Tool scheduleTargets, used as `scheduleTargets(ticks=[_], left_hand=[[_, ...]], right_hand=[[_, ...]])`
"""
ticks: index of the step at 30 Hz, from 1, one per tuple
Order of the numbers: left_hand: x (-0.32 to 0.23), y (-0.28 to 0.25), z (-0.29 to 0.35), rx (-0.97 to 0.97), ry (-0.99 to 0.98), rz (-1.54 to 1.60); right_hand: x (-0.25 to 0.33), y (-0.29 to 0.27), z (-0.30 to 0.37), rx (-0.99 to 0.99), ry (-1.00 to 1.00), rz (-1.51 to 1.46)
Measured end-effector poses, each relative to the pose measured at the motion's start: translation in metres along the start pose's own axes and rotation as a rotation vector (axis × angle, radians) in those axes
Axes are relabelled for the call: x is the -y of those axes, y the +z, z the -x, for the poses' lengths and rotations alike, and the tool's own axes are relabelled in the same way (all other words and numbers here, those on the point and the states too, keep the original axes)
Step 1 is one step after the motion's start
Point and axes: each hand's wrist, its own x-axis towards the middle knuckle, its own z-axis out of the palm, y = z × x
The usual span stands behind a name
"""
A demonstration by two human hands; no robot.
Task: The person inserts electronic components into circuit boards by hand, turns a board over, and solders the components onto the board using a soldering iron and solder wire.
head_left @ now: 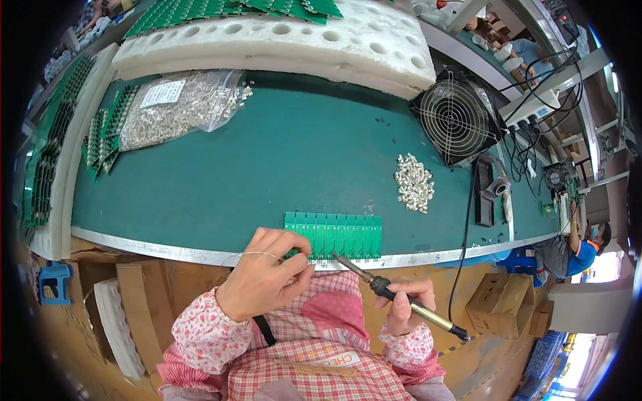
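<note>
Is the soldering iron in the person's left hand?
No, the right hand grips the soldering iron; the left hand holds a thin wire.

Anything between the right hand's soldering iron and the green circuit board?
Nothing visible: the soldering iron in the right hand slants in, tip at the near edge of the green circuit board. The left hand is at the board's near left corner, off that path.

Circuit board (342,232) partly hidden by left fingers (279,242), contact of soldering iron (382,287) unclear (too small), upper boards (194,13) cut off
</note>
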Motion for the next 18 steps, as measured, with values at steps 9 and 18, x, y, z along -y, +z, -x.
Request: scheduleTargets(ticks=[9, 18], left_hand=[[0.0022, 0.0029, 0.0, 0.031, 0.009, -0.029], [0.0025, 0.0006, 0.0006, 0.041, 0.0, -0.011]], right_hand=[[-0.0024, 0.0048, 0.0004, 0.051, 0.027, -0.018], [0.0017, 0.005, 0.001, 0.076, 0.044, 0.005]])
